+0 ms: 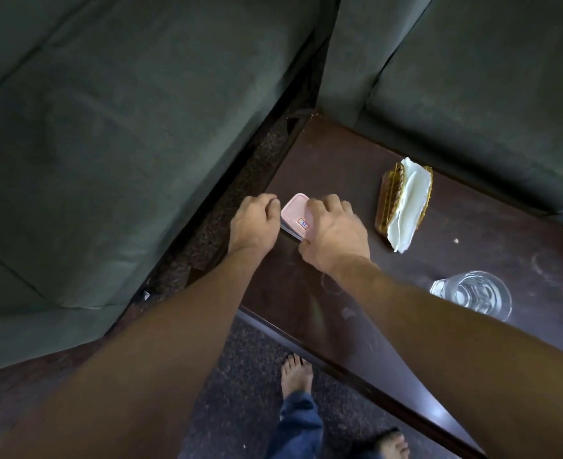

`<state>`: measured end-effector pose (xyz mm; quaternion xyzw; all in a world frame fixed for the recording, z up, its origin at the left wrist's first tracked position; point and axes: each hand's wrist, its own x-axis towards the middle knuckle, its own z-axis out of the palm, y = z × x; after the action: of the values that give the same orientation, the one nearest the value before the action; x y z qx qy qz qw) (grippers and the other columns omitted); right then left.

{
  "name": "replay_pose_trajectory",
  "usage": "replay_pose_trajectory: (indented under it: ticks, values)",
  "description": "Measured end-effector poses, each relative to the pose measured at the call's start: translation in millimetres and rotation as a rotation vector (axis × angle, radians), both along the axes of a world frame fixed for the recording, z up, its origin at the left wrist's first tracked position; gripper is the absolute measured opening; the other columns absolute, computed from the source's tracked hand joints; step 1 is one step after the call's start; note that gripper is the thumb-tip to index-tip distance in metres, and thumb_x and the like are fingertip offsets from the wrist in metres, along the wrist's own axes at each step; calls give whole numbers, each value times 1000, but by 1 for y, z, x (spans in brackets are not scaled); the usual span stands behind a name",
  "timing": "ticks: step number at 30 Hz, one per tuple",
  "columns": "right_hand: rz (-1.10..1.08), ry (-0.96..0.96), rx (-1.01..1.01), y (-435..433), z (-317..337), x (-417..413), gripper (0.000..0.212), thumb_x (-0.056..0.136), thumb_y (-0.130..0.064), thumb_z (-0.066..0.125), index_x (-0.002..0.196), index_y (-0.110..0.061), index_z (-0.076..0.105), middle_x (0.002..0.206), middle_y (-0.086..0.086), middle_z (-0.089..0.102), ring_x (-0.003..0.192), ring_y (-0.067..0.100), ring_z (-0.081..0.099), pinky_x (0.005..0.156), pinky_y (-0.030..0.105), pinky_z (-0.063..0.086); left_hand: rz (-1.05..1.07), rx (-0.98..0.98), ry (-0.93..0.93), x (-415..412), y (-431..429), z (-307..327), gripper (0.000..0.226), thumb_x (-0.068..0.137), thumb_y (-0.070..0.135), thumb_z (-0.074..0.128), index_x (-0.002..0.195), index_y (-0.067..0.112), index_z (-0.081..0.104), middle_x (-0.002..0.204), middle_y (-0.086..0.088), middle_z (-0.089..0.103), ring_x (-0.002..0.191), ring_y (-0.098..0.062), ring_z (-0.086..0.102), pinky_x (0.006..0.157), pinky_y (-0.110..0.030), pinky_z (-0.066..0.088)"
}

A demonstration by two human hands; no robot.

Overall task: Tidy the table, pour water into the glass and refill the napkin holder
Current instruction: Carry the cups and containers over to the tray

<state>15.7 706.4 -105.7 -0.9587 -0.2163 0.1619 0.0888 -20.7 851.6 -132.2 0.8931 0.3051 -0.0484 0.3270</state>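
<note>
Near the tabletop [356, 293] corner, small pink-lidded box [295, 215] sits between both hands. Left hand [255, 223] fingers curled against its left edge; right hand [334, 233] fingers pressed on the lid, thumb at the near corner. Napkin holder [402, 202] with white napkins nearby; glass [472, 294] stands further right.

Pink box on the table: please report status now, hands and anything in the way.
Left hand and right hand both on the pink-lidded box, near table corner. Napkin holder stocked, glass holds water. Both stand clear.
</note>
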Motion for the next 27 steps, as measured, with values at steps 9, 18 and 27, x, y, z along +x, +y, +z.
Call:
replay_pose_trajectory:
  ticks: [9,18,27]
  values:
    - [99,79,-122,7,-3,8,61,80,-32,74,136,-21,55,130,6,46,119,28,47,91,38,46,-57,-142,72,3,1,-6,29,98,27,60,123,25,73,117,-2,76,112,-26,67,97,-33,51]
    - [148,66,-190,11,-3,8,51,89,-25,75,136,-21,55,134,5,40,121,26,44,74,32,42,153,-407,92,10,8,-13,20,92,19,74,112,20,79,93,-4,80,91,-21,76,90,-40,62]
    - [145,166,-218,19,-1,25,54,86,-27,79,136,-21,60,134,4,41,125,28,43,87,38,50,163,-453,257,31,15,-6,20,92,9,74,110,13,78,95,-12,78,89,-22,77,79,-33,64]
